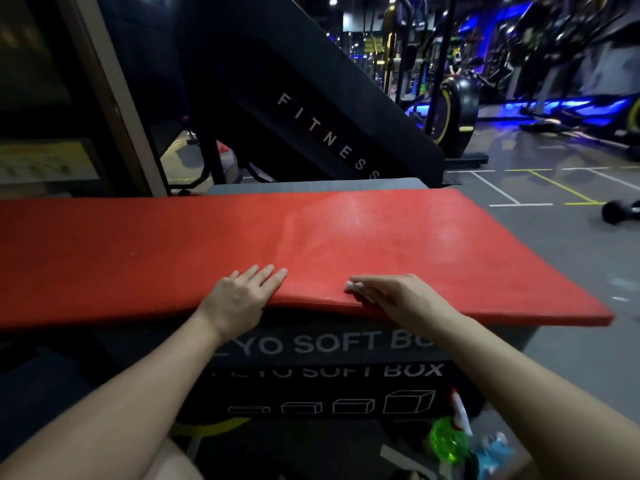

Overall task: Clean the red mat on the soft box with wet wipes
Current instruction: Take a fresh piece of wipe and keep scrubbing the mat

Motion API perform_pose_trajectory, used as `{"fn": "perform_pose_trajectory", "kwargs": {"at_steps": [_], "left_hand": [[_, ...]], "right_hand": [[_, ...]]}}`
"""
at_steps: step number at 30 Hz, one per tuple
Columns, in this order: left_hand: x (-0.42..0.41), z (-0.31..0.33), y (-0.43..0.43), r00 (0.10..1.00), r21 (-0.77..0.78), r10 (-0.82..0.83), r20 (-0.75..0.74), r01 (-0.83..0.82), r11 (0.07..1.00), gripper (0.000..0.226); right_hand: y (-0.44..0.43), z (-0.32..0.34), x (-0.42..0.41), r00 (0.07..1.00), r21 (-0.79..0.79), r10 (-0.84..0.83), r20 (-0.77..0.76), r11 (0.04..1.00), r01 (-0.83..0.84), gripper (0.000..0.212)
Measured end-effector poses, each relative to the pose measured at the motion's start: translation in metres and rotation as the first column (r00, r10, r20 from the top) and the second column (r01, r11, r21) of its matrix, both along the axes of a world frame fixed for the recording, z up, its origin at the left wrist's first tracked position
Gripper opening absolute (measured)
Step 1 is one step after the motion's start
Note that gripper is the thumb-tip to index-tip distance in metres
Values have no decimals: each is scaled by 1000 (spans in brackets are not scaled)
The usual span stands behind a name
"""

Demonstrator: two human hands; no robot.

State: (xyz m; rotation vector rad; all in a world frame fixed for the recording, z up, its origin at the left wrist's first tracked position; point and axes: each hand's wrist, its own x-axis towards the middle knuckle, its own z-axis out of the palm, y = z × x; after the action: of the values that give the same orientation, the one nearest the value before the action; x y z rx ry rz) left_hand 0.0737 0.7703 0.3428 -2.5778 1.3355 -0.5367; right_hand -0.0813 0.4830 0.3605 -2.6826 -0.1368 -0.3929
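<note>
Left hand (239, 299) flat, fingers straight, bracing mat (173, 244) at frame centre. Right hand (391, 294) fingers extended, pressing wipe (354, 286) onto front edge. Mat spans mid-frame atop box (311, 344), overhanging right, edge bowed. Risk: hard stroke slides mat off; wipe slips free.

The red mat (346, 237) lies across the black soft box (311, 344), overhanging both sides. The left hand (239, 299) rests flat at its near edge, while the right hand (391, 292) presses a white wet wipe (354, 286) there.
</note>
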Motion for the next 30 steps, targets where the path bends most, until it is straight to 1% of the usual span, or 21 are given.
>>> {"fn": "perform_pose_trajectory", "kwargs": {"at_steps": [2,3,6,7,11,15,18,22,25,26,28,30], "left_hand": [[2,10,-2,1000,-14,2,6,-2,1000,89],[3,13,-4,1000,-37,9,3,-9,999,88],[1,17,-17,1000,-72,21,-14,-22,997,85],[0,17,-22,1000,-66,15,-8,-16,998,84],[-3,13,-38,1000,-25,2,-18,-2,1000,81],[-10,12,-61,999,-25,-37,4,37,999,78],[-23,12,-94,995,-28,-97,24,97,995,75],[-43,1,-141,979,-20,-200,-30,200,980,69],[-57,-11,-166,965,-24,-245,-88,244,969,67],[-61,-16,-171,966,-1,-239,-101,240,971,68],[-65,-29,-178,972,94,-198,-125,211,973,69],[-68,-34,-182,973,168,-148,-176,177,970,76]], "right_hand": [[-2,-2,-3,998,32,3,69,999,-5,45],[-3,-3,-5,997,44,15,81,999,-19,45],[-13,-5,-11,998,-31,50,35,998,-49,71],[-18,-8,-12,997,-63,52,53,997,-49,74],[-34,-13,-8,981,-115,41,190,993,-19,56],[-57,-2,-17,977,-124,29,211,992,-2,51],[-85,9,-34,977,-121,-65,204,988,91,49],[-120,17,-65,962,-127,-241,131,958,257,51],[-138,14,-83,928,-167,-372,-12,916,365,52],[-142,10,-87,914,-185,-398,-78,907,379,57],[-145,-2,-89,903,-172,-377,-204,922,347,68],[-144,-13,-89,896,-169,-344,-281,937,306,70]]}}
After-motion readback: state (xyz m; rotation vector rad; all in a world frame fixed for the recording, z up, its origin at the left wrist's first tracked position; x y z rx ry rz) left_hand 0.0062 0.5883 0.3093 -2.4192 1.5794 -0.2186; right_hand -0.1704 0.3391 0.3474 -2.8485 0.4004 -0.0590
